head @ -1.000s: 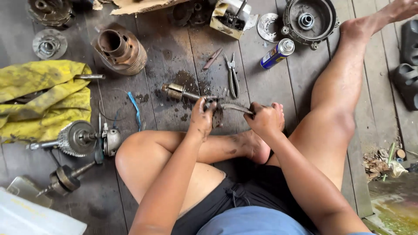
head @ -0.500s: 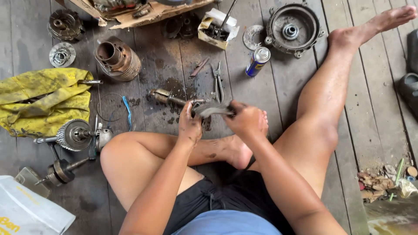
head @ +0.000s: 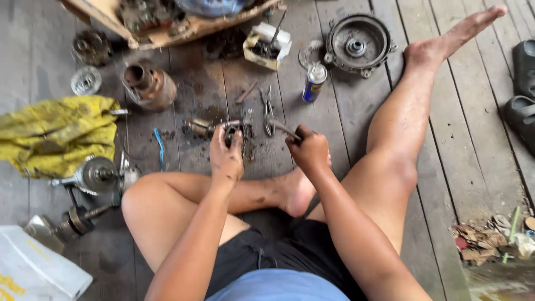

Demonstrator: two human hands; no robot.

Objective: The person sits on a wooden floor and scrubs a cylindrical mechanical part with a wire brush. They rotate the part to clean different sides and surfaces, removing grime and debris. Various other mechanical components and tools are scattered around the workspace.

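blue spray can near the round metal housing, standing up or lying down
Lying down: the blue spray can rests on its side on the floor planks, silver top pointing away from the person.

Bare arms, no sleeves visible; grease smudges on left hand (head: 225, 158) and right hand (head: 309, 150). Black shorts (head: 278, 251) with small drawstring at waist, light blue shirt (head: 278, 285) at lower edge. Bare legs and bare feet (head: 298, 192), dirty marks on shin and ankle
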